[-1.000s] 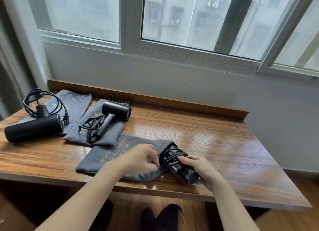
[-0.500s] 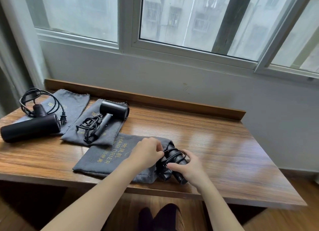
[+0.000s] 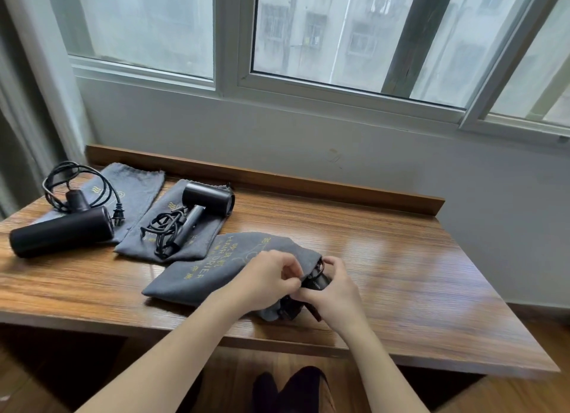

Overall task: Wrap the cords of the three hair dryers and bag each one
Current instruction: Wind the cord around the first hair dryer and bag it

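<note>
The left hand (image 3: 271,281) is pinching the open rim of the grey fabric drawstring bag with gold lettering (image 3: 216,267) lying nearest the front edge of the wooden counter (image 3: 385,258). The right hand (image 3: 334,289) is gripping the exposed end of the black cord-wrapped hair dryer (image 3: 317,281), most of which is sitting inside that bag. The dryer's long axis is running left to right along the bag, so the closed end is lying to the left of both hands; pushing leftward looks like the finishing move, with the right hand nearer the protruding end.

Three dryers are showing: this one, a black dryer with a loosely bundled cord (image 3: 200,209) on a second grey bag (image 3: 172,227), and a large black cylindrical dryer with its cord unwrapped (image 3: 61,230) beside a third grey bag (image 3: 135,187). Three bags in all.
</note>
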`<control>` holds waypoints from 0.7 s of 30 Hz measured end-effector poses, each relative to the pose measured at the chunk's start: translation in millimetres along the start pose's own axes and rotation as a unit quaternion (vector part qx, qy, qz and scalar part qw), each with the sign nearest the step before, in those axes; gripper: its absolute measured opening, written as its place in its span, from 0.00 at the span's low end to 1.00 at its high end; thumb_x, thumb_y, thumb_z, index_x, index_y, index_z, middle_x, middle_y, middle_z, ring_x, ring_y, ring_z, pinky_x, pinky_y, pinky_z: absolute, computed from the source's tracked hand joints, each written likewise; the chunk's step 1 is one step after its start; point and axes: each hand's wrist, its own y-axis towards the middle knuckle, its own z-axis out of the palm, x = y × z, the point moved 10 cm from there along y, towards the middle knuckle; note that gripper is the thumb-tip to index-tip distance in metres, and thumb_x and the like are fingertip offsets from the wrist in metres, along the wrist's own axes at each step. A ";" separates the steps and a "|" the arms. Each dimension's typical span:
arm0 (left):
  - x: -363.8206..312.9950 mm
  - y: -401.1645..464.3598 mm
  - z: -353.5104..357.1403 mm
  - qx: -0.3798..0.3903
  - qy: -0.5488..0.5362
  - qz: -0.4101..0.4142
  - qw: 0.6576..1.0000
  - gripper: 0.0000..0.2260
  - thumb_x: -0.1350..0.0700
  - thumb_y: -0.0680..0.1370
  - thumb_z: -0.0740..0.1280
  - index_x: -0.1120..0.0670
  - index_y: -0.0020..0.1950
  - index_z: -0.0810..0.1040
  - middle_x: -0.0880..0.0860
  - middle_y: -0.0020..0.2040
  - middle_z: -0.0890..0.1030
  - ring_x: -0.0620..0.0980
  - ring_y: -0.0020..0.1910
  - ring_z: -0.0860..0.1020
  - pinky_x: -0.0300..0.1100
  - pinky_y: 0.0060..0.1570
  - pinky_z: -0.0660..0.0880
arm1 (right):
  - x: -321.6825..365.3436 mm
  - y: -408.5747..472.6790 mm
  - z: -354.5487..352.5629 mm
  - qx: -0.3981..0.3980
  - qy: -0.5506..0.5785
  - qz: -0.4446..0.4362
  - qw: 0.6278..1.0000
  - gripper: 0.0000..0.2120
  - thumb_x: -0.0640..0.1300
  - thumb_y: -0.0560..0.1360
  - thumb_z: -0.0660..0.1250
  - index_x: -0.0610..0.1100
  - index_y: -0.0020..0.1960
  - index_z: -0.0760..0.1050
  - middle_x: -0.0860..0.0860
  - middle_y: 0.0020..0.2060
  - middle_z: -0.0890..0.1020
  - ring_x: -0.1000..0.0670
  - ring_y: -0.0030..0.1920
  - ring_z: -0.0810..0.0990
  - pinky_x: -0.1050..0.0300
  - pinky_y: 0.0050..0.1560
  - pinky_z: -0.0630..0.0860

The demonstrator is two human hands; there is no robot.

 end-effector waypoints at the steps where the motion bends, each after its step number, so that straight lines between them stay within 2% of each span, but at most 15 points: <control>1: 3.7 -3.0 2.4 0.009 0.015 -0.006 1.000 0.05 0.59 0.74 0.70 0.51 0.47 0.82 0.42 0.36 0.79 0.38 0.36 0.76 0.28 0.38 0.71 | -6.6 1.8 0.1 -0.003 0.034 0.026 0.999 0.42 0.58 0.52 0.82 0.59 0.61 0.67 0.57 0.50 0.82 0.54 0.50 0.81 0.51 0.52 0.79; 4: 17.0 -9.1 7.5 0.034 0.033 -0.030 0.998 0.09 0.60 0.70 0.69 0.48 0.45 0.79 0.43 0.36 0.78 0.43 0.38 0.77 0.31 0.38 0.72 | -25.6 6.4 9.5 0.000 0.138 0.092 0.986 0.46 0.58 0.47 0.83 0.53 0.61 0.69 0.50 0.52 0.84 0.50 0.50 0.84 0.44 0.53 0.82; 5: 19.8 -10.3 9.0 0.042 0.046 -0.035 0.997 0.10 0.60 0.68 0.69 0.47 0.45 0.77 0.43 0.36 0.78 0.44 0.39 0.78 0.33 0.39 0.72 | -32.6 6.4 13.9 0.005 0.182 0.114 0.977 0.45 0.55 0.50 0.84 0.50 0.62 0.69 0.48 0.53 0.84 0.49 0.49 0.85 0.45 0.51 0.82; 7: 19.8 -12.3 11.7 0.053 0.068 -0.032 0.996 0.10 0.60 0.67 0.68 0.46 0.44 0.76 0.43 0.36 0.78 0.45 0.40 0.78 0.35 0.40 0.73 | -36.3 1.0 21.2 0.026 0.247 0.149 0.957 0.34 0.48 0.63 0.82 0.46 0.63 0.69 0.48 0.52 0.84 0.49 0.47 0.85 0.50 0.42 0.80; 9: 11.3 -12.1 12.7 0.053 0.044 -0.017 0.998 0.09 0.61 0.70 0.69 0.47 0.44 0.77 0.43 0.35 0.78 0.41 0.38 0.77 0.32 0.38 0.71 | -37.8 -1.2 28.5 0.049 0.283 0.166 0.943 0.27 0.44 0.69 0.78 0.47 0.62 0.69 0.47 0.51 0.84 0.48 0.46 0.84 0.53 0.38 0.78; 10: 4.9 -10.5 12.7 0.047 0.019 -0.008 0.999 0.09 0.61 0.71 0.69 0.47 0.44 0.77 0.42 0.35 0.77 0.38 0.36 0.76 0.30 0.37 0.70 | -36.5 0.7 29.3 0.046 0.279 0.153 0.947 0.28 0.44 0.68 0.79 0.47 0.62 0.69 0.46 0.52 0.84 0.48 0.48 0.84 0.51 0.40 0.79; 12: -7.1 -5.4 11.7 0.023 -0.027 0.008 0.999 0.09 0.63 0.73 0.68 0.47 0.44 0.79 0.41 0.34 0.77 0.35 0.33 0.74 0.27 0.37 0.67 | -30.6 4.0 26.0 0.007 0.237 0.106 0.966 0.34 0.48 0.61 0.81 0.47 0.62 0.69 0.47 0.53 0.84 0.49 0.51 0.84 0.48 0.51 0.81; 13: -10.7 -3.4 13.4 0.016 -0.052 0.010 0.998 0.09 0.64 0.73 0.67 0.48 0.45 0.79 0.41 0.34 0.76 0.35 0.33 0.73 0.28 0.37 0.67 | -27.7 2.7 22.2 -0.020 0.200 0.087 0.976 0.34 0.51 0.59 0.78 0.49 0.61 0.69 0.49 0.53 0.84 0.50 0.51 0.83 0.47 0.53 0.81; 14: -11.9 -2.0 17.0 0.018 -0.073 0.008 0.997 0.09 0.64 0.73 0.67 0.50 0.45 0.79 0.42 0.35 0.76 0.36 0.33 0.73 0.29 0.37 0.68 | -24.0 0.9 20.0 -0.038 0.167 0.071 0.983 0.31 0.52 0.60 0.75 0.51 0.60 0.68 0.50 0.52 0.84 0.51 0.51 0.82 0.48 0.52 0.80; 16: -9.1 -2.2 26.8 0.035 -0.077 -0.002 0.996 0.08 0.64 0.73 0.67 0.51 0.46 0.78 0.43 0.36 0.77 0.38 0.35 0.74 0.31 0.38 0.70 | -20.7 -1.1 20.3 -0.040 0.160 0.057 0.985 0.24 0.43 0.67 0.72 0.51 0.59 0.67 0.50 0.53 0.82 0.53 0.50 0.81 0.54 0.46 0.78; 17: -4.8 -2.6 30.5 0.041 -0.059 -0.008 0.997 0.09 0.63 0.73 0.67 0.51 0.47 0.78 0.43 0.38 0.77 0.41 0.37 0.75 0.34 0.40 0.72 | -22.3 -0.6 22.2 -0.029 0.185 0.056 0.981 0.25 0.39 0.68 0.72 0.51 0.61 0.66 0.48 0.55 0.80 0.53 0.50 0.80 0.58 0.44 0.77; 19: 5.5 -3.2 32.4 0.040 -0.011 -0.020 0.999 0.10 0.63 0.71 0.67 0.51 0.50 0.77 0.44 0.40 0.77 0.45 0.41 0.75 0.39 0.44 0.75 | -27.9 0.8 23.1 -0.002 0.250 0.051 0.967 0.38 0.36 0.62 0.76 0.51 0.67 0.63 0.47 0.61 0.77 0.52 0.54 0.81 0.60 0.47 0.78; 21: 11.1 -4.6 31.9 0.043 0.005 -0.024 0.999 0.11 0.63 0.71 0.66 0.51 0.50 0.76 0.44 0.39 0.75 0.45 0.41 0.74 0.38 0.43 0.72 | -30.6 -0.2 21.5 0.036 0.272 0.031 0.961 0.51 0.32 0.59 0.76 0.54 0.74 0.57 0.49 0.64 0.73 0.53 0.57 0.80 0.61 0.48 0.79</control>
